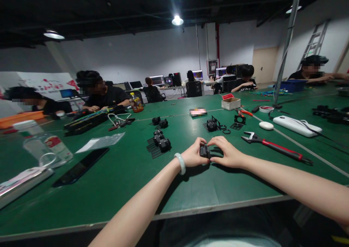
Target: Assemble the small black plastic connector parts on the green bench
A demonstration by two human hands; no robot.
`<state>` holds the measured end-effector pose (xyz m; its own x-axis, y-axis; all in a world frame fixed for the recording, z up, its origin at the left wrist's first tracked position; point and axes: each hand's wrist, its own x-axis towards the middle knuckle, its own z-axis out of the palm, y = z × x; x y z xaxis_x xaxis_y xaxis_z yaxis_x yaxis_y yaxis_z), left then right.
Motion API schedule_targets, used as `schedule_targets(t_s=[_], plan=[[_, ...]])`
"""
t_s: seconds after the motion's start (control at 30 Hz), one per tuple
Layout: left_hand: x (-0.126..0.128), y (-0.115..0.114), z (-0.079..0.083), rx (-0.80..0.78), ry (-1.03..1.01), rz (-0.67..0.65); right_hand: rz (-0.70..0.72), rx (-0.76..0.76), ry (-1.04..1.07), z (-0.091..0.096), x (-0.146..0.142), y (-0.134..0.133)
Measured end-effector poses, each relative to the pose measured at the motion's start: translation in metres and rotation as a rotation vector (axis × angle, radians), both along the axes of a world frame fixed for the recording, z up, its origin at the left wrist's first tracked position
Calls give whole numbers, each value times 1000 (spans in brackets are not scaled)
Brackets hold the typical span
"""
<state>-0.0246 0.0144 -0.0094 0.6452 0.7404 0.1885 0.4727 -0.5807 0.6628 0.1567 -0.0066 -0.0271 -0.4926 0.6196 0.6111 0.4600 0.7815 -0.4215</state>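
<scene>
Clutter sat at the far left of the green table (131, 181): an orange tray (19, 119) near the far edge, a clear plastic bottle (46, 145) on its side closer in, and beside it a dark phone (81, 166) lying flat with a clear plastic bag (100, 142) just beyond it. Two people sat behind a long bundle of coloured cables (89, 118), and a drink bottle (136, 102) stood just to their right. Nearer the middle, black clip-like parts (160, 143) rested on a comb-shaped plate.

The left hand (194, 154), with a pale bangle (180, 163) on the wrist, and the right hand (227, 154) met low on the table near its front edge. Between them was a small black part (205, 151), pinched from both sides by curled fingers and thumbs; it sat on or just above the mat, and which of the two could not be told.

Beyond the hands lay another black assembly (212, 125) with loose black rings (225, 130) beside it, and further back an open cardboard box (230, 103). To the right, well apart from the hands, an adjustable wrench (272, 146) with a red-and-black handle lay at an angle. Past it were a white oval object (266, 125), a roll of tape (266, 109) and a long white power strip (297, 126). A metal pole (285, 51) rose from the table there, with more people seated behind.
</scene>
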Motion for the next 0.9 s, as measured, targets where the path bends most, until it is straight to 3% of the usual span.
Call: schedule_targets(t_s=[0.37,0.9], plan=[[1,-7,5,-71,-28,-9,-16,2,-20,-2,-1,4],[2,-5,3,-4,-3,12,-22,11,-44,-3,2,10]])
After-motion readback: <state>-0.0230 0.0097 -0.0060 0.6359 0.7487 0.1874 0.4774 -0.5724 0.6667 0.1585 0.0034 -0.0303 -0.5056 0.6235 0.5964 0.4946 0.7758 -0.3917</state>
